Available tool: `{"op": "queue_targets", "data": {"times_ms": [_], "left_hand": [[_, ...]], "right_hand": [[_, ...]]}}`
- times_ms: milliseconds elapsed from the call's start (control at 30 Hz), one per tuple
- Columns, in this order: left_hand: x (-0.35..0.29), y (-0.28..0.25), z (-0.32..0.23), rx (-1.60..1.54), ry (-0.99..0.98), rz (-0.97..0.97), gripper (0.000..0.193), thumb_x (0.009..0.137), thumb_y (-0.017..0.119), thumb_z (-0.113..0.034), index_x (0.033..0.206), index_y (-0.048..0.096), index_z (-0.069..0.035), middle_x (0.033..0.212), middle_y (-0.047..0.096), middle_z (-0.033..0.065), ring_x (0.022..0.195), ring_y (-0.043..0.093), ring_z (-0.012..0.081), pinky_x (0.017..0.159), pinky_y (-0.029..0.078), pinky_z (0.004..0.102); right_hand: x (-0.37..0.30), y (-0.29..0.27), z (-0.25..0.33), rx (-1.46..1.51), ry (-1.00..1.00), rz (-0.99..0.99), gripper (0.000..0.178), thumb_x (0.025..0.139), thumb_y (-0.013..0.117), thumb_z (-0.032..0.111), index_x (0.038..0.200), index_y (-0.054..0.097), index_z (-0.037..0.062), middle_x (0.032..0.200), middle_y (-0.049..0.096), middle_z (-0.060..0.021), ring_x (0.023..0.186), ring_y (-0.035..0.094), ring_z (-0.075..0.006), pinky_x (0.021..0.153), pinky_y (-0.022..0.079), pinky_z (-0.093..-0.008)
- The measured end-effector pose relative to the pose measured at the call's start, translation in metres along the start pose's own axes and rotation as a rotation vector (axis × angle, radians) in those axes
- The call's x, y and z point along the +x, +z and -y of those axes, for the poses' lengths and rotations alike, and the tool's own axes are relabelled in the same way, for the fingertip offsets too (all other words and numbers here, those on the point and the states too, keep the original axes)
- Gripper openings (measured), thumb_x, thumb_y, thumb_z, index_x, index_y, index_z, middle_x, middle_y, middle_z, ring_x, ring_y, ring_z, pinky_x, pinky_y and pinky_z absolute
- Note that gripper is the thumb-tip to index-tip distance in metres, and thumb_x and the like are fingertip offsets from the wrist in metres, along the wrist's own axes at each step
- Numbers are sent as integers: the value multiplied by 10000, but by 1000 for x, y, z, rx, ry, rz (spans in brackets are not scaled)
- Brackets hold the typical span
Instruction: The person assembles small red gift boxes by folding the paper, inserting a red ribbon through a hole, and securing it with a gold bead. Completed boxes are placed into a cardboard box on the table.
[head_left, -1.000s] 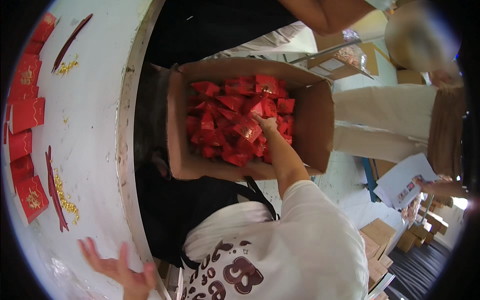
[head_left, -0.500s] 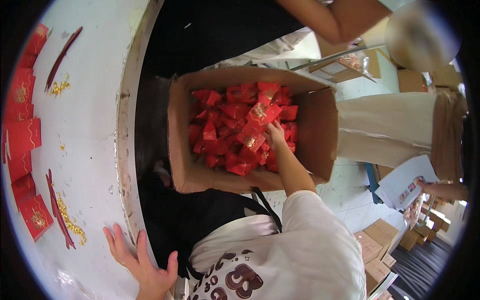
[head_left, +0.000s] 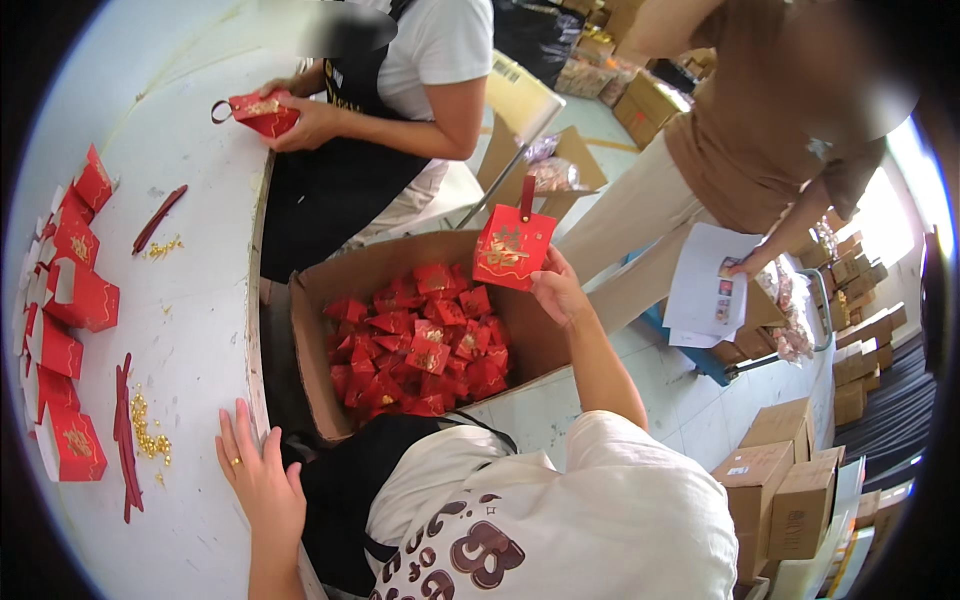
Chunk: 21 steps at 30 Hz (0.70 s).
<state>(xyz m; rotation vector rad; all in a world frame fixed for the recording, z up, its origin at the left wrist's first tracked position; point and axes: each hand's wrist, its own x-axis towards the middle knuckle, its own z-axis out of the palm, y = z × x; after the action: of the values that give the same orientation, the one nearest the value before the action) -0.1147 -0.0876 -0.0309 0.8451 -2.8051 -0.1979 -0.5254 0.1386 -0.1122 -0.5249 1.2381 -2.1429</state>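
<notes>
My right hand (head_left: 562,292) pinches a red gift box (head_left: 512,248) by its lower right corner, holding it up over the far right rim of a large cardboard carton. The box carries gold decoration and a dark red strap handle (head_left: 528,198) on top. Below it, the carton (head_left: 545,340) is filled with a heap of similar red gift boxes (head_left: 425,350). My left hand (head_left: 262,470) rests on the white table's edge with its fingers apart, holding nothing. Near it lie dark red straps (head_left: 127,435) and small gold fasteners (head_left: 148,430).
Red boxes (head_left: 75,295) line the table's left side. Across the carton, a co-worker (head_left: 440,90) holds a red box (head_left: 265,112). A second person (head_left: 770,110) stands right with white sheets (head_left: 708,285). Brown cartons (head_left: 770,470) are stacked at lower right.
My right hand has come up out of the carton with a red gift box. My left hand stays on the table edge. The view has tilted up, bringing both other people further in.
</notes>
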Motion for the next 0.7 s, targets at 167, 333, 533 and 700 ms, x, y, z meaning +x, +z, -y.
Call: {"op": "queue_targets", "data": {"times_ms": [167, 333, 533, 700], "left_hand": [[-8, 3, 6, 19, -6, -48, 433, 623, 752, -51, 1009, 571, 21, 1444, 254, 191, 1345, 211, 388, 1078, 210, 507], [-13, 8, 7, 54, 2, -73, 452, 606, 783, -77, 999, 573, 3, 1448, 251, 181, 1349, 209, 378, 1078, 221, 494], [-18, 5, 8, 80, -8, -62, 456, 609, 792, -100, 1002, 577, -11, 1452, 242, 174, 1354, 202, 367, 1080, 223, 486], [-17, 9, 10, 89, -20, -55, 478, 600, 800, -111, 1012, 577, -17, 1457, 234, 170, 1359, 195, 359, 1085, 216, 481]], "right_hand": [[-18, 35, 36, 463, 45, 246, 467, 845, 482, 225, 1267, 437, 32, 1241, 489, -202, 1103, 504, -331, 904, 454, -398], [-22, 57, 28, 981, 179, 585, 473, 875, 495, 399, 1152, 516, 16, 1091, 532, -222, 862, 510, -286, 602, 485, -288], [-29, 84, 31, 1026, 149, 885, 341, 899, 498, 285, 1061, 545, -10, 935, 553, -183, 712, 536, -223, 467, 439, -224], [-30, 83, 36, 1077, 179, 910, 285, 892, 527, 255, 1003, 547, -8, 919, 557, -186, 710, 548, -229, 444, 443, -221]]}}
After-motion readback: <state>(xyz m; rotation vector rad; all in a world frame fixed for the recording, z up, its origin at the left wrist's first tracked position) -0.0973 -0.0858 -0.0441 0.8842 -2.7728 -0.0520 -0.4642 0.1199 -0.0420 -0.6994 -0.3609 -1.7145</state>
